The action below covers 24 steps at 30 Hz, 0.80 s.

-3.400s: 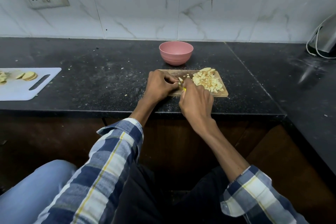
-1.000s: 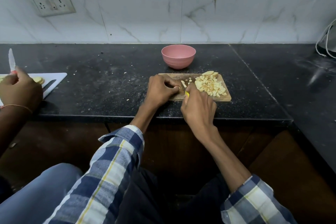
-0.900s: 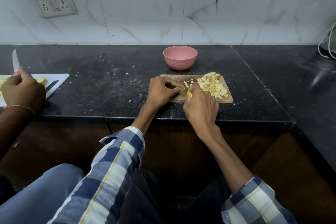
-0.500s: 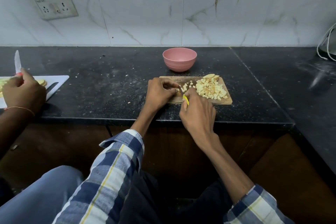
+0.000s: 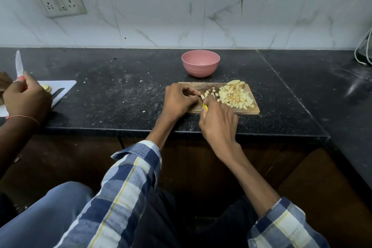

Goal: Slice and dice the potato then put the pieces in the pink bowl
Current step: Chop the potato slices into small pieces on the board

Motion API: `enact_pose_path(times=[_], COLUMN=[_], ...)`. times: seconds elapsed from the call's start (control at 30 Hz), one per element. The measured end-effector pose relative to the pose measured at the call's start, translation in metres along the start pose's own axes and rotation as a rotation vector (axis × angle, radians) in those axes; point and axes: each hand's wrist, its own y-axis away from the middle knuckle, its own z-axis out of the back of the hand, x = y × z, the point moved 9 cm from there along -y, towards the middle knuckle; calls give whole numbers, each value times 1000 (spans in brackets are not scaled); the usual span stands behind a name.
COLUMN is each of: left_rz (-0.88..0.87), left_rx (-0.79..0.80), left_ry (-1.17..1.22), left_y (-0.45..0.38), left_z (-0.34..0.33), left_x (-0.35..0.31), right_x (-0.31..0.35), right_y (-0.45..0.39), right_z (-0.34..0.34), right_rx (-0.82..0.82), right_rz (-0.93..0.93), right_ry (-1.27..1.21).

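My left hand [image 5: 178, 99] sits at the left end of the wooden cutting board [image 5: 254, 109], fingers [image 5: 191, 91] curled tight over the last bit of potato. The piece itself is hidden under my knuckles, so I can't say how much of it is left. I keep the fingertips tucked back so they stay clear of the blade. My right hand [image 5: 218, 121] is wrapped around the yellow-handled knife [image 5: 205, 107]; only a sliver of handle shows at my thumb, and the blade runs forward into the gap between my two hands, mostly out of sight.

The diced potato [image 5: 235, 96] lies heaped on the right half of the board, with a few loose cubes just right of my left hand and a couple of uncut slices [image 5: 235, 83] at the far edge of the heap. I judge that pushing the cut pieces aside keeps room for chopping near me.

The pink bowl [image 5: 200, 65] stands on the black surface [image 5: 120, 94] just beyond the board, close enough for an easy scrape-in, and it looks empty from here. So dicing seems nearly done, transfer not begun.

At the left edge of the frame another person's hand [image 5: 27, 99] holds a white-bladed knife [image 5: 19, 64] upright beside a white cutting board [image 5: 66, 88].
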Motion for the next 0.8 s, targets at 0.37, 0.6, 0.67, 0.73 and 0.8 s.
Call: enact_pose_path(times=[0.37,0.6,0.67,0.73,0.8], left_rz=[-36,-44,-49,-47,-53], left_rx=[6,17,17,16,16], left_ry=[-36,-33,-28,-20,-9], left_y=[1,1,1,1,0], left_z=[-1,-2,-2,-2,-1], left_x=[-4,-4,-4,-3,-2], right_x=[-4,-20,-24,-24,-24], right_y=[0,1,0,-2,-3], right_z=[1,1,0,0,0], right_rx=[26,-24,-11,-6,-13], right_rz=[-13,-67,-78,-74,-64], right_ry=[-24,-60,-70,-75,-97])
